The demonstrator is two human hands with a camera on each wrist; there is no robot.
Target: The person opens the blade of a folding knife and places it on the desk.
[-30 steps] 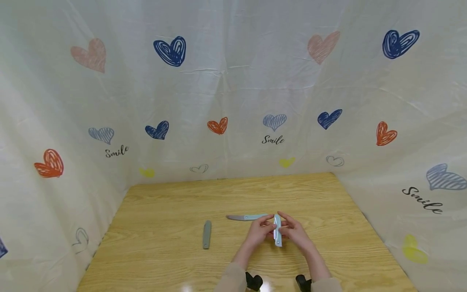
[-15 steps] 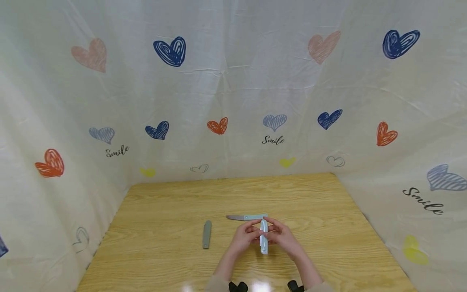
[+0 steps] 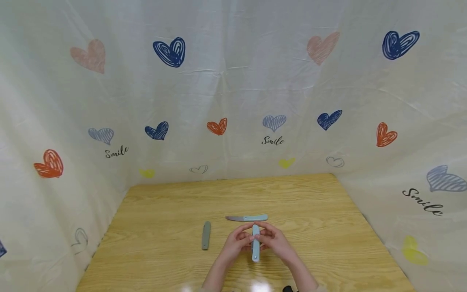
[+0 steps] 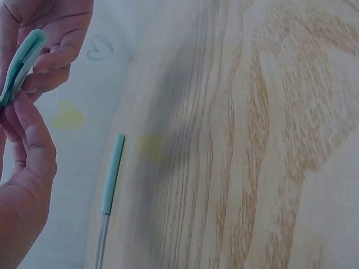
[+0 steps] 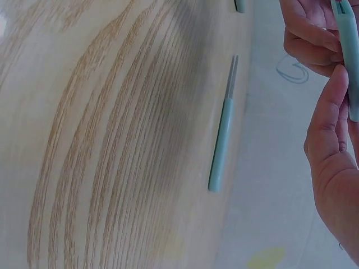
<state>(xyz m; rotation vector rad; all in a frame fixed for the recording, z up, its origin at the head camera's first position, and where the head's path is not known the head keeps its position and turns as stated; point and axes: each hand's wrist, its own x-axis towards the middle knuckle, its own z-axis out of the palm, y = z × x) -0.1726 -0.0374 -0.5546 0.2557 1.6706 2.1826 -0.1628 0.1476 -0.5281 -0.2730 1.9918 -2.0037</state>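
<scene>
Both hands hold a light blue folding knife (image 3: 255, 247) above the near middle of the table, its blade folded into the handle. My left hand (image 3: 232, 244) grips it from the left and my right hand (image 3: 277, 243) from the right, thumbs on the near side. The fingertips meet around its upper end, while the lower end points toward me. In the left wrist view, the slot along the folding knife (image 4: 23, 61) faces the camera. Just beyond the hands lies another light blue folding knife (image 3: 255, 217), unfolded, its grey blade pointing left.
A grey-green folded knife (image 3: 206, 235) lies on the wooden table (image 3: 157, 227), left of the hands. A white curtain (image 3: 240, 89) printed with hearts hangs behind the table and along both sides.
Both hands have moved left and toward me, carrying the folding knife along. The handle end of the unfolded knife, earlier overlapped by the left hand, now shows fully.
</scene>
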